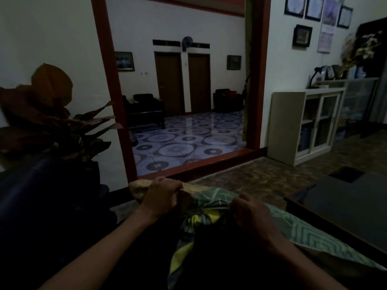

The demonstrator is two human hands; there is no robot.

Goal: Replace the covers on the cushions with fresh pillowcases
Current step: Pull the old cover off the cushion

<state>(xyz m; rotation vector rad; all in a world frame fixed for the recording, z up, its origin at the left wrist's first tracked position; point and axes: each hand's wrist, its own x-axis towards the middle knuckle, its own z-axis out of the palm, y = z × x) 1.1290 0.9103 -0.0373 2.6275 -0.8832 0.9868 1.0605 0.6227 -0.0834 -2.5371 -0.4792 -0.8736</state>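
Low in the near middle of the dim room, the cushion [139, 188] lies across the person's lap, its pale bare corner poking out to the left of the green and yellow patterned pillowcase [211, 208]. The left hand [160, 194] is curled tight round that bare corner, right where the cloth's bunched edge meets it. The right hand [250, 212] has its fingers folded into a gather of the pillowcase just to the right, pinching the cloth. The rest of the pillowcase trails off to the near right, toward the dark table [345, 206].

Whether the cover is going on or coming off is hard to say from this alone (the light is poor, and the opening is hidden under the hands).

What could go wrong: with so much cloth bunched between the two grips, a hard pull might snag the cushion corner in a fold, or strain the seam at the opening. The filling could also bunch to one side. The loose tail near the table edge could catch under it or slide to the floor.
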